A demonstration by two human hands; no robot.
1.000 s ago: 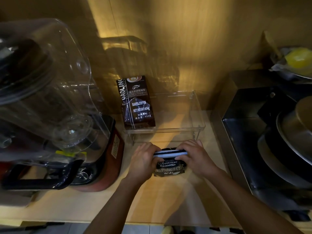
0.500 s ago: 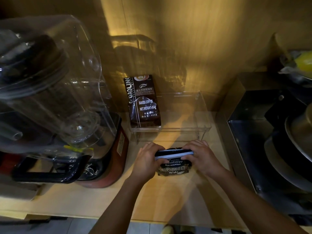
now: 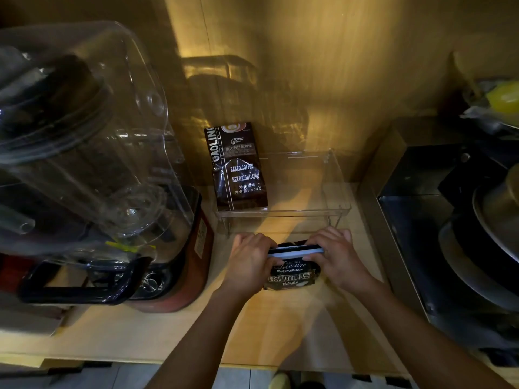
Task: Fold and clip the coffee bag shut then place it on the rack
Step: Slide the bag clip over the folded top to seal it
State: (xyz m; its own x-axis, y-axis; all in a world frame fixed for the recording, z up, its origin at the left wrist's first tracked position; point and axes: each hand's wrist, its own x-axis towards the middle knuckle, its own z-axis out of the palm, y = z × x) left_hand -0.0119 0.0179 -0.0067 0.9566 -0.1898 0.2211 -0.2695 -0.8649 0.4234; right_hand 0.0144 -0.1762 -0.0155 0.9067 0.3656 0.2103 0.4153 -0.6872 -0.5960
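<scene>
Wooden counter (image 3: 280, 332) | black coffee bag (image 3: 292, 275), clip (image 3: 295, 251) across top | left hand (image 3: 250, 262), right hand (image 3: 337, 256) grip bag

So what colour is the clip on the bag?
Light blue with a dark stripe; the clip shows in the head view.

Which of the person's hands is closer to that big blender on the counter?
Left. The left hand grips the small coffee bag on the side facing the blender; the right hand holds the bag's far side.
</scene>
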